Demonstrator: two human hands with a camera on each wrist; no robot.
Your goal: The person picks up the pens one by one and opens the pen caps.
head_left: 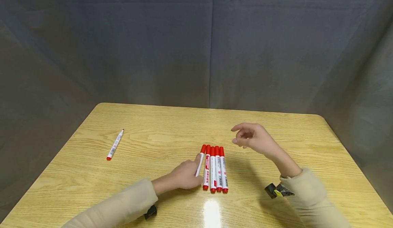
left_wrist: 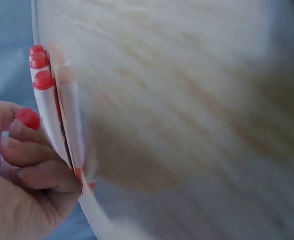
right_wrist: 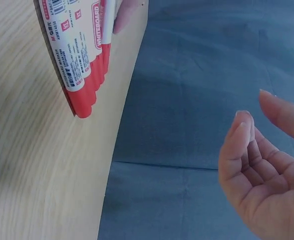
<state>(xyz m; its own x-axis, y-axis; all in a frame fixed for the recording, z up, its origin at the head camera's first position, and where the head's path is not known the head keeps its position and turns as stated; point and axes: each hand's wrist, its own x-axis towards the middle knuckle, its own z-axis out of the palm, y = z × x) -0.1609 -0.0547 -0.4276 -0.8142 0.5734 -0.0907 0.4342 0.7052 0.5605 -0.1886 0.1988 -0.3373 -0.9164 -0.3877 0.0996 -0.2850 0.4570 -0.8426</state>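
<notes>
Several white whiteboard markers (head_left: 214, 169) with red caps lie side by side in a row on the table, caps pointing away. At the row's left end my left hand (head_left: 185, 174) grips another red-capped marker (head_left: 201, 158), its cap showing beyond the thumb. In the left wrist view, the curled fingers (left_wrist: 42, 175) hide most of that marker's barrel, and its red end (left_wrist: 28, 118) sticks out. Up and to the right of the row, my right hand (head_left: 256, 137) hovers above the table with fingers loosely bent and nothing in them.
One more white marker (head_left: 115, 144), its narrow tip bare, lies by itself on the left of the wooden table (head_left: 159, 129). Grey cloth (head_left: 153, 50) hangs behind the table and along its sides.
</notes>
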